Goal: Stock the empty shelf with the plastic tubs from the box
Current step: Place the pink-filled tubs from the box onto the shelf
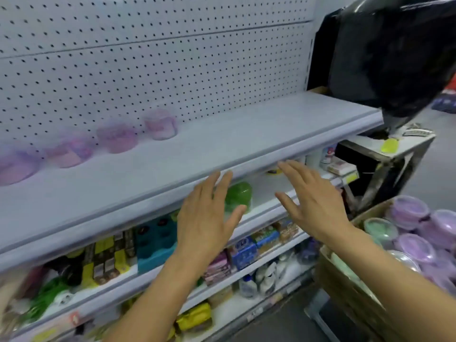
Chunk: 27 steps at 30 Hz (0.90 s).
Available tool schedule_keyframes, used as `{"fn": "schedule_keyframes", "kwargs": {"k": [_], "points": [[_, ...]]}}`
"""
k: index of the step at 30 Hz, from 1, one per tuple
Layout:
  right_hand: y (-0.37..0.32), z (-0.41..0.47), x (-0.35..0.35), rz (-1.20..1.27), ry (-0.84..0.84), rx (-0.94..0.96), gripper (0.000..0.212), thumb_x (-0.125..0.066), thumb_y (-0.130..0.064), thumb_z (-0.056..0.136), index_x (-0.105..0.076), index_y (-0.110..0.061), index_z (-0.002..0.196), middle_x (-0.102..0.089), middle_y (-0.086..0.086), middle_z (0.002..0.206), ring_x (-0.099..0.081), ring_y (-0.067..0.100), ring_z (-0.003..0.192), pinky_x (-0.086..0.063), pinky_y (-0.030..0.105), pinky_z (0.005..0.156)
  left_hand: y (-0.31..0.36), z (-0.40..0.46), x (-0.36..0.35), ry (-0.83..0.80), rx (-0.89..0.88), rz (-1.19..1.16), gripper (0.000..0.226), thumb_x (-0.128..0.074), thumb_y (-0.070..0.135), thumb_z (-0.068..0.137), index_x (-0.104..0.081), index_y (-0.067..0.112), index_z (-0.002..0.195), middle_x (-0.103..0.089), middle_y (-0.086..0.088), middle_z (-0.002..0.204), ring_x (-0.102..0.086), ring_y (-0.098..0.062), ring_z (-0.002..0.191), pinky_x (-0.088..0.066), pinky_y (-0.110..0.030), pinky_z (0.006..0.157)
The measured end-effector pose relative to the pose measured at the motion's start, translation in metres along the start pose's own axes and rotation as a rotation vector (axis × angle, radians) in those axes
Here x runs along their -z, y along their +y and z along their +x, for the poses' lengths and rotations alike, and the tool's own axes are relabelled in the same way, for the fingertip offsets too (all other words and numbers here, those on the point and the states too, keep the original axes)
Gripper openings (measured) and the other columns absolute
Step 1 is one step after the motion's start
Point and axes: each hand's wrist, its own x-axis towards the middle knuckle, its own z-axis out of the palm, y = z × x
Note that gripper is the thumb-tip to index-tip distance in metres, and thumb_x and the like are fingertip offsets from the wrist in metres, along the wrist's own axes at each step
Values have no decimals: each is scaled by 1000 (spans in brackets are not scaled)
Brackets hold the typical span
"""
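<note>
Both hands are raised in front of the shelving with nothing in them. The left hand (206,213) is held flat, back to the camera, its fingers straight and slightly spread, the fingertips just below the front lip of the shelf (222,134). The right hand (312,201) is just to its right, likewise open with fingers straight and fanned apart, pointing up and left toward the same lip. Along the far left of that pale shelf, against the pegboard back panel (148,58), stands a row of 4 purple-pink plastic tubs (116,137) (blurred, so their lids cannot be made out); the rest of the shelf surface to the right is bare. At the near right, the cardboard box (345,285) holds more tubs (417,245), mostly lilac with a pale green one among them. Lower shelves carry mixed goods, including a green container (239,196) and a blue tray (155,245).
</note>
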Motion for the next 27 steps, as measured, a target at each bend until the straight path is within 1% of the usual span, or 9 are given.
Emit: {"fn": "schedule_keyframes", "kwargs": {"k": [4,6,10,13,15,18,21,25,27], "points": [[55,-58,12,-89,-121,-112,51,-56,-39,91,-49,-13,134,-54,10,134,-57,34,112,-53,43,75,56,2,-44,-119,-131,-41,70,-32,61,90,-36,19,146,-48,-6,142,-49,-26,126,-42,-39,100],[86,-83,17,-112,-155,-186,51,-55,-39,91,-48,-15,135,-53,7,135,-56,32,113,-53,42,74,83,5,-67,-171,-184,-68,69,-31,61,90,-39,18,144,-50,-6,139,-50,-27,123,-43,-40,98],[151,-129,27,-108,-200,-346,47,-58,-36,89,-52,-18,132,-55,3,132,-56,29,112,-52,42,78,140,13,-115,-323,-266,-104,66,-39,57,94,-30,21,148,-41,-2,147,-39,-25,132,-33,-40,106],[204,-162,31,-92,-245,-480,44,-58,-37,90,-53,-20,130,-56,1,129,-56,27,112,-49,40,79,183,20,-153,-414,-302,-123,65,-37,58,94,-29,23,148,-39,1,148,-35,-22,134,-30,-37,107],[240,-183,31,-101,-289,-573,44,-57,-37,91,-52,-21,131,-55,0,131,-54,27,114,-47,40,80,210,26,-182,-483,-301,-149,65,-36,60,93,-28,25,148,-39,2,147,-35,-21,134,-29,-37,108],[294,-212,27,-92,-386,-694,46,-58,-33,91,-51,-18,134,-53,3,134,-51,28,118,-45,39,84,248,33,-227,-589,-279,-177,62,-39,58,93,-31,25,146,-43,1,142,-40,-21,130,-34,-37,104],[347,-239,14,-49,-515,-798,47,-56,-32,91,-48,-21,136,-49,4,138,-47,28,123,-47,41,85,283,42,-274,-720,-233,-207,62,-45,54,92,-32,25,145,-45,0,141,-42,-23,128,-39,-39,101],[412,-261,-14,-8,-635,-873,48,-55,-34,91,-46,-23,137,-48,4,137,-46,27,126,-46,40,87,327,62,-333,-860,-133,-276,63,-48,53,92,-32,25,146,-39,0,149,-36,-21,135,-34,-35,106],[446,-264,-28,3,-667,-909,50,-55,-36,91,-44,-23,138,-47,3,137,-47,27,124,-46,39,86,351,78,-362,-933,-79,-351,62,-51,50,92,-34,24,146,-40,-2,149,-38,-22,135,-33,-34,107]]}}
